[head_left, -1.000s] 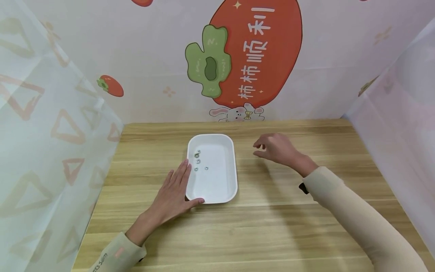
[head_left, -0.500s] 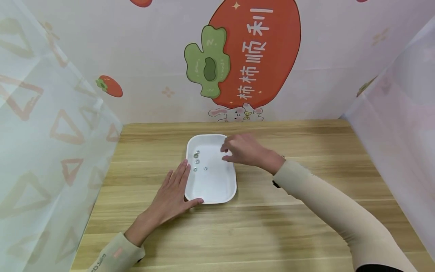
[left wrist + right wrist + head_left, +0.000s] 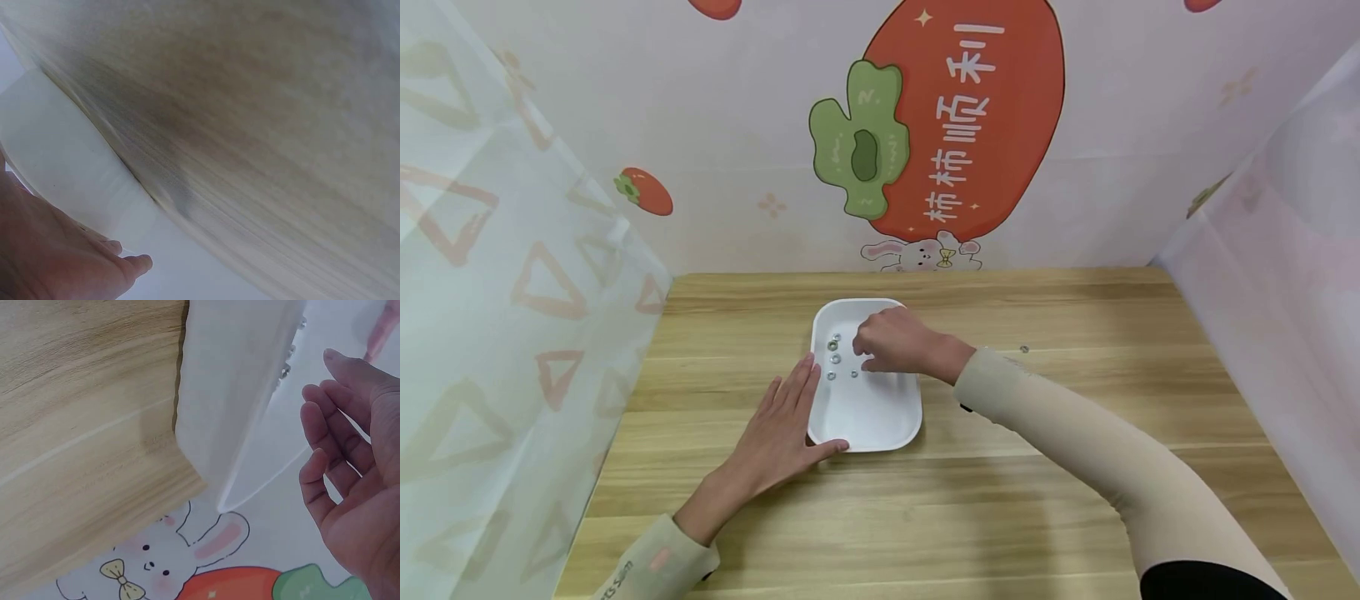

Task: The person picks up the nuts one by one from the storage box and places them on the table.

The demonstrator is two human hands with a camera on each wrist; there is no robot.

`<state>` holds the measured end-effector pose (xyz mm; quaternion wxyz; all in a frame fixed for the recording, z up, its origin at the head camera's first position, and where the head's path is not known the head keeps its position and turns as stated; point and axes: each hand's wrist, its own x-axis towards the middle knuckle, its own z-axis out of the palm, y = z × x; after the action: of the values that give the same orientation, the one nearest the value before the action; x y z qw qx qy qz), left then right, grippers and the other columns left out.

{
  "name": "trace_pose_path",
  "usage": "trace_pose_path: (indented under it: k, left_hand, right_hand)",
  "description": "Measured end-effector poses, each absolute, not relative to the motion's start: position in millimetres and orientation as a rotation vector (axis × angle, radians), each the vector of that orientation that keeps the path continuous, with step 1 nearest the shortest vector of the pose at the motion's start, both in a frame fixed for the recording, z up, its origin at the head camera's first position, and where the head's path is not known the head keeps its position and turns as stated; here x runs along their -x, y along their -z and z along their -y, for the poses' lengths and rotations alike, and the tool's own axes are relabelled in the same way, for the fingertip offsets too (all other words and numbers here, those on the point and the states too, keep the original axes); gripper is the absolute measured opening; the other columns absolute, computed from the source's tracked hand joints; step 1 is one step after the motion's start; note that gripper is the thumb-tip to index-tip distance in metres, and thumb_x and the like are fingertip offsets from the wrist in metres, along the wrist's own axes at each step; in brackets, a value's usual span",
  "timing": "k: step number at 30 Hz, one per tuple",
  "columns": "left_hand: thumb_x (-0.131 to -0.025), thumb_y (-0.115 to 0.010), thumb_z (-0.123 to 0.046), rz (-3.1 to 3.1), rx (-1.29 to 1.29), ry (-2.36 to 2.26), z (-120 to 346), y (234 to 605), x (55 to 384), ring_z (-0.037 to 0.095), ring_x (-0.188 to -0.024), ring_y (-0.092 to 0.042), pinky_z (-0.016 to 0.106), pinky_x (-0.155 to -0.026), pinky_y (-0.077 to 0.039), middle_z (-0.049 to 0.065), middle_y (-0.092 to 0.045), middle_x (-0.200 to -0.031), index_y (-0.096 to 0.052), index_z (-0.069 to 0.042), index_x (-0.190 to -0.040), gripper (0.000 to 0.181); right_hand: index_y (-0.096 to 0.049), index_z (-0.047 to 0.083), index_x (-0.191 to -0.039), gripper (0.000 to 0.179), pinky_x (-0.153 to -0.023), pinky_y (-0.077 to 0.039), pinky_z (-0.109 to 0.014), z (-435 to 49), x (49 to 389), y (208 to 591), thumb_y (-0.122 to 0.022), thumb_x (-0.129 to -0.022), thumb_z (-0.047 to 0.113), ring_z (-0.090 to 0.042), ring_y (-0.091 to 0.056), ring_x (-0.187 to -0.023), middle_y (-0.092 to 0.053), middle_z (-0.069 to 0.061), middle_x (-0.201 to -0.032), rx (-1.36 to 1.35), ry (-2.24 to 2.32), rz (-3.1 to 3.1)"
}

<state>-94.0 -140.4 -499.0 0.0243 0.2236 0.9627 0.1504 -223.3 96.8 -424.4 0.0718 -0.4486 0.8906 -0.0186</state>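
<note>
A white tray (image 3: 872, 425) stands on the wooden table, with several small ring-shaped metal nuts (image 3: 836, 359) in its left half. My left hand (image 3: 778, 433) lies with straight fingers along the tray's left side, its thumb touching the near rim. Over the tray's right side hovers my right hand (image 3: 895, 340), fingers loosely bent, close to the nuts. In the right wrist view its thumb and fingers (image 3: 324, 422) stand apart with nothing visible between them. One more nut (image 3: 1024, 348) lies on the table to the right, beyond the right sleeve.
The wooden table (image 3: 970, 508) ends at a printed back wall (image 3: 737, 108) with a persimmon and rabbit design. White patterned sheets (image 3: 527, 333) hang at the left and right sides.
My right hand has moved left from the table to over the tray. The nut on the table at right has come into view. My left hand and the tray stay put.
</note>
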Motion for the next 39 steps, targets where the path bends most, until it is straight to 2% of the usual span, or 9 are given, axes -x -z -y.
trace_pose_path:
  k: [3, 8, 17, 23, 32, 39]
  left_hand:
    - [-0.090, -0.061, -0.078, -2.981, -0.692, -0.470, 141, 499, 94, 0.024, -0.165, -0.004, 0.055, -0.132, -0.012, 0.008, 0.003, -0.179, -0.009, -0.003, -0.170, 0.122]
    - [-0.090, -0.059, -0.080, -2.985, -0.697, -0.469, 142, 500, 93, 0.024, -0.165, -0.004, 0.056, -0.132, -0.012, 0.009, 0.002, -0.179, -0.008, -0.003, -0.170, 0.122]
    - [-0.090, -0.061, -0.079, -3.017, -0.727, -0.482, 141, 500, 92, 0.027, -0.165, -0.009, 0.058, -0.131, -0.016, 0.012, -0.002, -0.179, -0.012, -0.001, -0.169, 0.121]
    - [-0.090, -0.061, -0.079, -3.039, -0.749, -0.502, 141, 502, 92, 0.029, -0.164, -0.012, 0.059, -0.130, -0.018, 0.013, -0.006, -0.179, -0.015, 0.000, -0.169, 0.120]
    - [-0.090, -0.060, -0.080, -3.043, -0.758, -0.512, 140, 502, 92, 0.029, -0.164, -0.013, 0.060, -0.129, -0.020, 0.013, -0.007, -0.178, -0.016, 0.000, -0.169, 0.120]
    - [-0.090, -0.061, -0.079, -3.035, -0.741, -0.494, 141, 502, 93, 0.029, -0.164, -0.012, 0.060, -0.129, -0.019, 0.013, -0.006, -0.179, -0.014, 0.000, -0.169, 0.121]
  right_hand:
    - [-0.083, 0.017, -0.120, 0.029, -0.083, -0.061, -0.031, -89, 226, 431, -0.084, -0.094, 0.030, -0.014, -0.073, -0.090, -0.081, 0.000, -0.114, 1.347, 0.015, -2.653]
    - [-0.084, 0.017, -0.117, 0.023, -0.071, -0.057, -0.029, -82, 228, 439, -0.082, -0.095, 0.027, -0.013, -0.064, -0.078, -0.081, 0.000, -0.109, 1.337, -0.054, -2.622]
    - [-0.083, 0.018, -0.101, 0.010, -0.065, -0.053, -0.028, -73, 229, 447, -0.079, -0.097, 0.026, -0.013, -0.057, -0.071, -0.079, 0.001, -0.096, 1.401, -0.200, -2.592]
    - [-0.079, 0.019, -0.093, 0.008, -0.064, -0.054, -0.029, -67, 229, 451, -0.079, -0.097, 0.026, -0.013, -0.057, -0.069, -0.076, 0.001, -0.089, 1.443, -0.277, -2.582]
    - [-0.079, 0.018, -0.098, 0.009, -0.067, -0.058, -0.030, -62, 229, 456, -0.080, -0.096, 0.026, -0.013, -0.063, -0.071, -0.078, 0.001, -0.091, 1.459, -0.328, -2.586]
    - [-0.079, 0.017, -0.099, 0.006, -0.068, -0.056, -0.029, -60, 228, 458, -0.078, -0.098, 0.023, -0.012, -0.062, -0.072, -0.078, 0.002, -0.092, 1.462, -0.304, -2.594]
